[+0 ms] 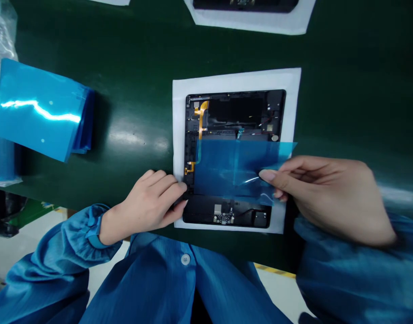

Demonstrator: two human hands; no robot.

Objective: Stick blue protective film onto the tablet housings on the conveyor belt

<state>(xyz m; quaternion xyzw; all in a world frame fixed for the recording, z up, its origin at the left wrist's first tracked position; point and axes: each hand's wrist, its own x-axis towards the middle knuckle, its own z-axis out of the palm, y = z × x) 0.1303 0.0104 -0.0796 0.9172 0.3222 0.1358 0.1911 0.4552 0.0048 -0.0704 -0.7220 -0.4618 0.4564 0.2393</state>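
Observation:
An opened tablet (pixel 240 108) lies on a white foam sheet (pixel 236 81), its inner boards, wires and orange flex cable (pixel 201 119) showing. My right hand (pixel 328 193) pinches the right edge of a translucent blue plastic film (pixel 223 171) between thumb and fingers. This film covers the middle and lower part of the tablet; whether it lies flat against it all over I cannot tell. At the tablet's lower left edge, my left hand (pixel 152 200) has curled fingers, with thumb and forefinger closed on the rim.
To the left, a stack of blue films (pixel 40 108) lies beside clear plastic wrapping (pixel 3 40). Another device (pixel 247 5) on a white sheet (pixel 250 23) sits at the far side of the green table (pixel 132 49). A dark bag-like item (pixel 3 211) is at lower left.

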